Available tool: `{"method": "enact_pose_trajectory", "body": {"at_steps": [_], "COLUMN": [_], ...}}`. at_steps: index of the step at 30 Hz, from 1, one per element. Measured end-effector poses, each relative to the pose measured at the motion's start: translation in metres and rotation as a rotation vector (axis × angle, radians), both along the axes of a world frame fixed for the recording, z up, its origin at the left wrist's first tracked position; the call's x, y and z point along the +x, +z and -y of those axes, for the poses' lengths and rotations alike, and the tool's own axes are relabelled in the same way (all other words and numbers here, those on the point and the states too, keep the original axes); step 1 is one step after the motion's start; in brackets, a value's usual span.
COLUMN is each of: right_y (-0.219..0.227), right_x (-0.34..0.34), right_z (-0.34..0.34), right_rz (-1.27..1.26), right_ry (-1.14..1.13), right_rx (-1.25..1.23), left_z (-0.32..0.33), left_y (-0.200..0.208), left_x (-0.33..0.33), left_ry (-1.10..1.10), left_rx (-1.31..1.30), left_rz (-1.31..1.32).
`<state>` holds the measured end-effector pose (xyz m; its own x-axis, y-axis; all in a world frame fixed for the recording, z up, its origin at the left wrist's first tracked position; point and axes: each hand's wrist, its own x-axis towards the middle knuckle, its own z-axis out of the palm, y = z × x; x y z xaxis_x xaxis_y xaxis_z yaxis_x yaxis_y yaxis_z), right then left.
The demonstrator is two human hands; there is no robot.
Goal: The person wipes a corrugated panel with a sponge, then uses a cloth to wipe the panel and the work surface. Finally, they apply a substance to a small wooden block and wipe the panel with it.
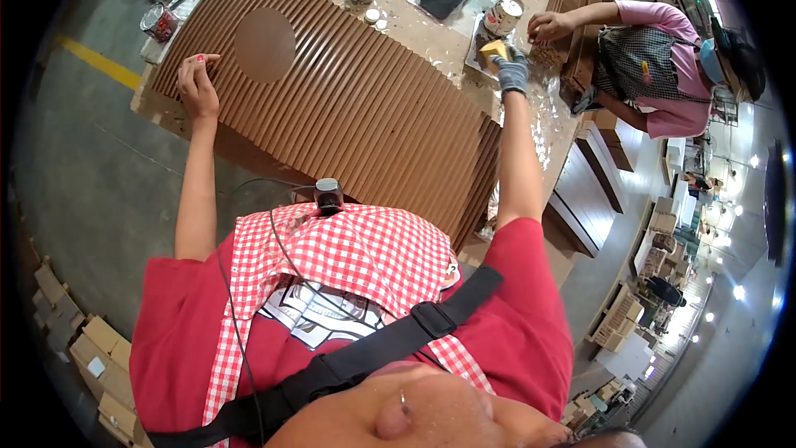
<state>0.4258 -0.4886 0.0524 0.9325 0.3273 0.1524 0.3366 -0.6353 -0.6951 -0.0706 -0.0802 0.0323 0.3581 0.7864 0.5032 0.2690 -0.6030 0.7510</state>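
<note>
"So, taking our one view, from the head, where did we have our hands?"

"Our right hand (pixel 513 75), in a grey knitted glove, reached over the far right of the paint-stained wooden worktable (pixel 417 36). Its fingers were closed around a yellow, sponge-like block (pixel 493 50), part of which jutted out past them."

"And where exactly was that block?"

"Over a flat, greyish, tray-like piece (pixel 473 58), just beside a round, pale can with drips down its side (pixel 500 19). We couldn't tell whether the block touched the piece below."

"What about our left hand (pixel 199 90)?"

"Bare, its fingers loosely bent and nothing visible in its grasp, at the near left end of the big brown ridged panel (pixel 365 104). We couldn't tell whether its fingertips brushed the ridges. The panel lay across the table in front of us, with a smooth brown disc (pixel 265 45) toward its far left."

"Which step did we seem to be in?"

"Handling the block beside the can, we judged, with the panel out of the block's reach."

"What did the next move call for?"

"A secure hold on the block, we thought, and care around the pink-sleeved co-worker (pixel 655 66), whose hand (pixel 550 26) was near the can."
</note>
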Motion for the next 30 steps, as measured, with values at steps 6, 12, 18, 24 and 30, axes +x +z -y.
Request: {"method": "enact_pose_trajectory", "body": {"at_steps": [6,12,18,24,30], "right_y": [-0.011,0.006,0.04,0.067,-0.015], "right_x": [-0.013,-0.019,-0.051,-0.176,-0.251], "right_z": [-0.011,-0.008,0.052,0.185,0.203], "right_rz": [0.079,0.008,0.044,0.139,0.033], "right_ry": [0.036,0.087,0.153,-0.176,-0.211], "right_rx": [-0.442,-0.481,-0.013,-0.044,-0.336], "left_z": [0.005,0.006,0.001,-0.017,-0.037], "left_y": [0.003,-0.004,-0.023,-0.044,-0.055], "left_x": [-0.006,-0.008,-0.004,-0.001,0.007], "left_ry": [-0.014,-0.02,-0.045,-0.031,-0.06], "left_rx": [-0.04,-0.042,-0.074,-0.037,-0.057], "left_rz": [0.001,0.015,-0.013,-0.091,-0.094]}}
